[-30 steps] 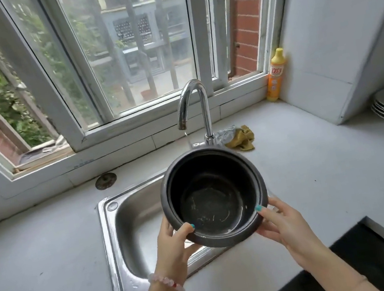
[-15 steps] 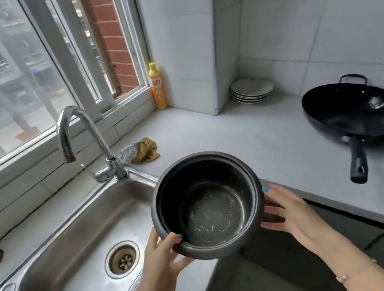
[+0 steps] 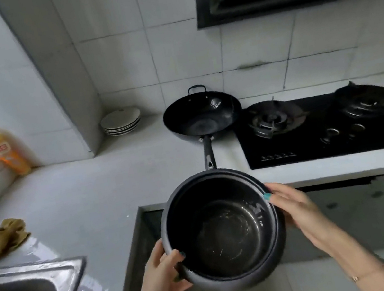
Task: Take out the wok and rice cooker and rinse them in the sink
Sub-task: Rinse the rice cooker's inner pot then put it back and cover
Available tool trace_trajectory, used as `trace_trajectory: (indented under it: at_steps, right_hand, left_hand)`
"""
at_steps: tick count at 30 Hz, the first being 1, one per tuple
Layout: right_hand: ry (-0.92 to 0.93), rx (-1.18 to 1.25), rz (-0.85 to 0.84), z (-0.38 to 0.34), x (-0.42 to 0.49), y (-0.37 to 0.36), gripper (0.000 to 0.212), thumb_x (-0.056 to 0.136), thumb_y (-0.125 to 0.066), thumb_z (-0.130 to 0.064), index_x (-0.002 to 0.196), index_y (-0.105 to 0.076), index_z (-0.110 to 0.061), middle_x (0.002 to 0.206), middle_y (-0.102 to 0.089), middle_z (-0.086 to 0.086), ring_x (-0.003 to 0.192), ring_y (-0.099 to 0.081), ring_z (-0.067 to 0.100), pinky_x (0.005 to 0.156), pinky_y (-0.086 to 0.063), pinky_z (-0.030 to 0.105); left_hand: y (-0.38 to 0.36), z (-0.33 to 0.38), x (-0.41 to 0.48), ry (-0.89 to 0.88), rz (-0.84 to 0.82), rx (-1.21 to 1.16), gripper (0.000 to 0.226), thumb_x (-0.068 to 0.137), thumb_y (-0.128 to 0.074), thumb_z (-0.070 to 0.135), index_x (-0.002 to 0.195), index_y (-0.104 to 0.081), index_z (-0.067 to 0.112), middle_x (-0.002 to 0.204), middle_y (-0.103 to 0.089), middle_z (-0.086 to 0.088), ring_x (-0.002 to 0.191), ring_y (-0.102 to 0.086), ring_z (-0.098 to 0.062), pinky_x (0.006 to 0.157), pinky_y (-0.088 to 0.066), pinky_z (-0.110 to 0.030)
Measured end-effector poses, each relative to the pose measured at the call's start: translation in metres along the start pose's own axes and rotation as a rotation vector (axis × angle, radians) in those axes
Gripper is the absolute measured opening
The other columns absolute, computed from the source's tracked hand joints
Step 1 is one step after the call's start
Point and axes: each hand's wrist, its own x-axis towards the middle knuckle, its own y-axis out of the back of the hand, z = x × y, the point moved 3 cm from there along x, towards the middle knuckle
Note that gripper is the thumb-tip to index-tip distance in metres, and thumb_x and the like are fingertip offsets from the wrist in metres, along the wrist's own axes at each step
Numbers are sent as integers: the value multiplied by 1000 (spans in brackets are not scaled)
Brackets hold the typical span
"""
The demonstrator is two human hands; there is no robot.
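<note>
One rice pot [image 3: 226, 231], seemingly rinsed, is being gripped by left hand [image 3: 156, 285] and right hand [image 3: 296, 206]; wok [image 3: 203, 120] is waiting at twelve o'clock.

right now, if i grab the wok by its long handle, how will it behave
The wok looks like rigid metal, probably front-heavy since its wide bowl hangs beyond the long handle. Its rounded base may rock on the counter if pushed.

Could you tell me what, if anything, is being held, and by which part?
The rice cooker pot, by its rim: left hand at the near-left edge, right hand on the right.
</note>
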Motion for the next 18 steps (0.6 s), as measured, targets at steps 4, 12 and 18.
trace_trajectory:
  at_steps: [4, 12, 18]
  right_hand:
    - [24, -26, 139, -3, -19, 87, 30, 91, -55, -2, 108, -58, -27, 97, -67, -14, 81, -64, -10, 66, -47, 5]
    - [-41, -26, 380, 0, -58, 260, 27, 91, -56, -10, 113, -62, -25, 99, -73, -6, 86, -69, 8, 65, -50, 20]
    - [-64, -34, 617, 15, -100, 367, 17, 91, -54, -5, 93, -68, -14, 73, -68, -1, 68, -61, 12, 57, -44, 21]
  left_hand:
    - [-83, -12, 20, 9, -106, 71, 30, 85, -53, 2, 108, -65, 18, 105, -68, -18, 97, -65, -36, 73, -56, -44]
    - [-264, -52, 47, 64, -306, 130, 46, 64, -61, 9, 109, -63, 8, 109, -63, -29, 88, -62, -37, 68, -56, -49]
    - [-383, -94, 61, 155, -507, 207, 43, 62, -65, 3, 104, -66, 10, 97, -65, -17, 87, -60, -31, 62, -54, -38]
